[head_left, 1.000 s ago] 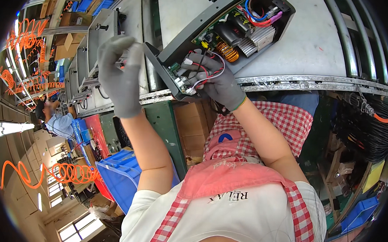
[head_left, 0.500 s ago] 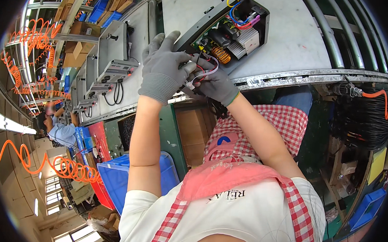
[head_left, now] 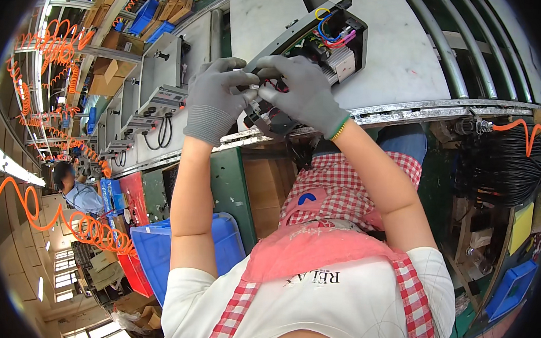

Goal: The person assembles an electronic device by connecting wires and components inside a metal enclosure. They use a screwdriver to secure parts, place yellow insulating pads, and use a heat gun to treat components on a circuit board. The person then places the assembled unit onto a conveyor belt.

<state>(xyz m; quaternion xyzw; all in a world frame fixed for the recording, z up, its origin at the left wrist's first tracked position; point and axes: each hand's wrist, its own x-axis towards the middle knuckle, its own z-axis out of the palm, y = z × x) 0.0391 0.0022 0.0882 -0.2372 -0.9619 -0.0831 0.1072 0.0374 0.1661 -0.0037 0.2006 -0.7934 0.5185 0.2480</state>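
Observation:
An opened black metal device case (head_left: 361, 48) lies slantwise on the white work surface, its board, silvery heat sink (head_left: 343, 64) and blue, red, yellow and pink wires (head_left: 329, 34) exposed. At its near end, my grey-gloved left hand (head_left: 218, 99) curls with thumb and fingertips pinched at a small pale part. Beside it, my gloved right hand (head_left: 305, 94) bends thumb and forefinger toward the same spot. What lies between the fingers is mostly hidden; a bit of red wire shows there. Below my right hand, a dark end piece (head_left: 276, 121) juts over the bench edge.
Metal rollers (head_left: 454, 47) run at the right of the work surface. Several grey cases (head_left: 163, 65) and units with black cables stand to the left. A blue bin (head_left: 156, 249) is by my left arm, and a bundle of black cables (head_left: 491, 165) hangs at right.
My right hand has come up from under the wires to over the case's near end. My left fingers have bent inward from a flatter pose. The dark end piece shows more; the case has shifted slightly.

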